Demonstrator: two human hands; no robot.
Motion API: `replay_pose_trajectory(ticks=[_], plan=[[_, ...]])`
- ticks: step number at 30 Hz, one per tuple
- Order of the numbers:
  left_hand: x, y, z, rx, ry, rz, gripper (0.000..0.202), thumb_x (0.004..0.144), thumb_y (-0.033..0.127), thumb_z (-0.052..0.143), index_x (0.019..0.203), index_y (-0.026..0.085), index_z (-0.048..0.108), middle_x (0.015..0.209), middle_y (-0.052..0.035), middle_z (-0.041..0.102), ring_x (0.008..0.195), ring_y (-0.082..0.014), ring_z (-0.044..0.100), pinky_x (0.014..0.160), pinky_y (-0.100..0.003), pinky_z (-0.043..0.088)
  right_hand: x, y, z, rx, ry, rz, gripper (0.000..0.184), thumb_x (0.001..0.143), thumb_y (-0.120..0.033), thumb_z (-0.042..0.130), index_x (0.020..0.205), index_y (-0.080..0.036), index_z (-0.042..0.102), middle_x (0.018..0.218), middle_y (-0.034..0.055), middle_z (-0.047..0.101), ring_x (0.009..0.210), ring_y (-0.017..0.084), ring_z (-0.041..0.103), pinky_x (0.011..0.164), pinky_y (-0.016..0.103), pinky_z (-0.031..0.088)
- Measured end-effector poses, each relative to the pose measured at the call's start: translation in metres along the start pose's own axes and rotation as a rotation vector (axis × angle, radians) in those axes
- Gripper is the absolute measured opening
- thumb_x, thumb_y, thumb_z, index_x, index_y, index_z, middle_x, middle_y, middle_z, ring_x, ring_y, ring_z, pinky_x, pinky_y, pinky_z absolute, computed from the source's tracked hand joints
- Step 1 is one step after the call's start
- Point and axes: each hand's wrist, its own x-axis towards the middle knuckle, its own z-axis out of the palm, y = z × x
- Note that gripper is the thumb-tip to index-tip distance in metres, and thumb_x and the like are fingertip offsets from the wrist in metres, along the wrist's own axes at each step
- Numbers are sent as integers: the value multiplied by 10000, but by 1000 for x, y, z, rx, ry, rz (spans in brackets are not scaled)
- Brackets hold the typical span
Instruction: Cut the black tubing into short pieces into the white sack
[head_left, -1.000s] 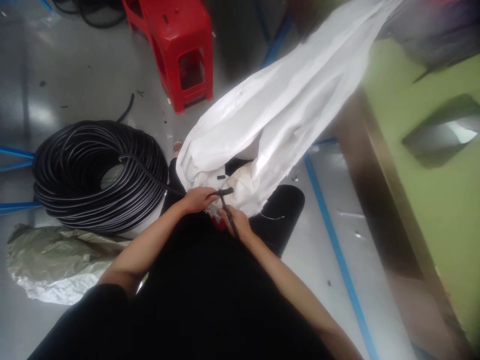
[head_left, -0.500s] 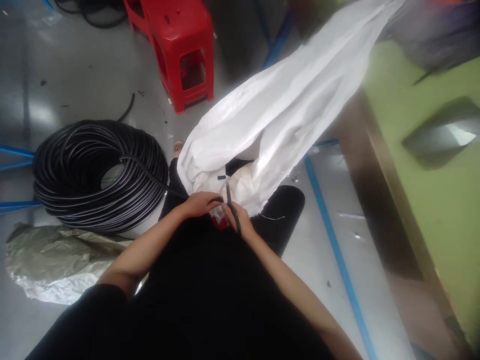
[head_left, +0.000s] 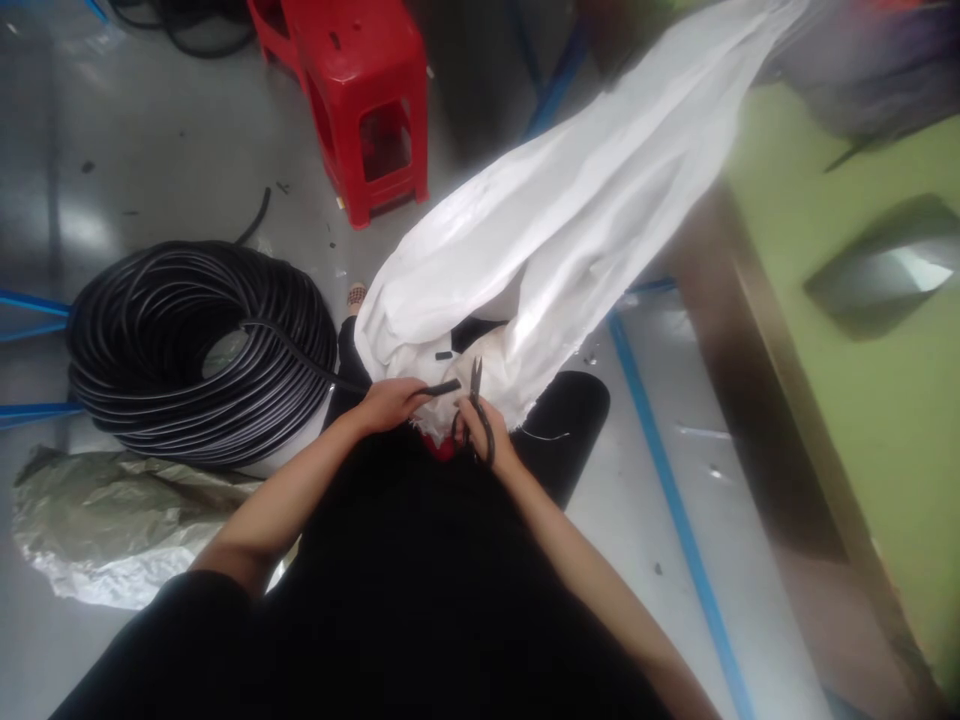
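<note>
My left hand is closed on a black rubber tube, whose free end sticks out to the right of the fingers. The tube runs back left to a large black coil on the floor. In my right hand is a pair of scissors with black handles, its blades pointing up and away from me. The scissors and the tube's end are a little apart. Beneath both hands a white woven sack drapes over my lap, and a short cut piece of black tube lies on it.
A red plastic stool stands ahead to the left. On the right is a green-topped table with a grey object on it. A crumpled grey-green bag lies left of me. Blue tape marks the floor, with small black scraps scattered about.
The tube's end now extends farther right out of my left hand, which has shifted slightly left. My right hand has turned the scissors and moved them right, away from the tube.
</note>
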Motion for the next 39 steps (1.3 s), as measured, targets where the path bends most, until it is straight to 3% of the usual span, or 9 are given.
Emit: replay_pose_trajectory(ticks=[5, 12, 15, 21, 27, 32, 36, 39], plan=[[4, -2, -8, -24, 102, -30, 310, 935, 386, 382, 976, 215, 638, 947, -29, 670, 877, -180, 607, 761, -263, 444, -2, 6, -2, -391, -112, -77, 371, 882, -537, 438, 1050, -235, 574, 789, 11, 674, 743, 192, 634, 695, 299, 473], [9, 3, 1, -25, 42, 22, 319, 931, 387, 387, 960, 206, 648, 943, -37, 670, 882, -188, 602, 753, -269, 446, -3, 3, 3, -661, -203, -95, 425, 910, -529, 424, 1230, -262, 505, 971, 44, 700, 862, 237, 654, 715, 301, 431], [8, 2, 6, -27, 2, 35, 315, 929, 383, 395, 967, 203, 650, 945, -36, 672, 881, -184, 600, 742, -260, 443, -4, -1, 4, -690, -216, -90, 411, 922, -528, 400, 1211, -257, 509, 987, 50, 700, 883, 240, 656, 720, 294, 425], [10, -2, 9, -59, 8, 52, 315, 928, 378, 408, 919, 179, 651, 884, -39, 668, 827, -175, 590, 711, -256, 424, -4, 3, 9, -772, -183, -72, 366, 940, -509, 361, 971, -229, 595, 852, 60, 699, 804, 230, 651, 656, 273, 401], [16, -2, 7, -103, 3, 69, 299, 922, 351, 432, 866, 162, 657, 836, -35, 665, 770, -158, 579, 713, -248, 428, -2, 12, 10, -673, -93, -65, 392, 923, -517, 384, 830, -213, 613, 734, 49, 671, 730, 216, 632, 642, 268, 419], [16, -2, 10, -108, -17, 96, 287, 917, 336, 450, 930, 157, 673, 905, -51, 691, 823, -170, 610, 757, -256, 447, -1, 13, 6, -453, -37, -32, 435, 897, -564, 384, 742, -201, 569, 595, 15, 600, 608, 185, 595, 585, 266, 439], [12, 2, 20, -125, -47, 118, 333, 914, 326, 461, 1157, 163, 619, 1125, -78, 674, 1015, -206, 616, 878, -285, 449, 0, 11, 7, -164, -73, -6, 392, 855, -578, 454, 825, -201, 558, 513, -38, 533, 469, 144, 530, 508, 256, 441], [8, 7, 28, -145, -77, 129, 505, 900, 321, 490, 1384, 195, 425, 1276, -83, 602, 1110, -222, 588, 931, -309, 438, -1, 7, 9, -42, -105, -22, 363, 831, -560, 498, 793, -201, 540, 494, -46, 511, 434, 134, 506, 464, 250, 428]])
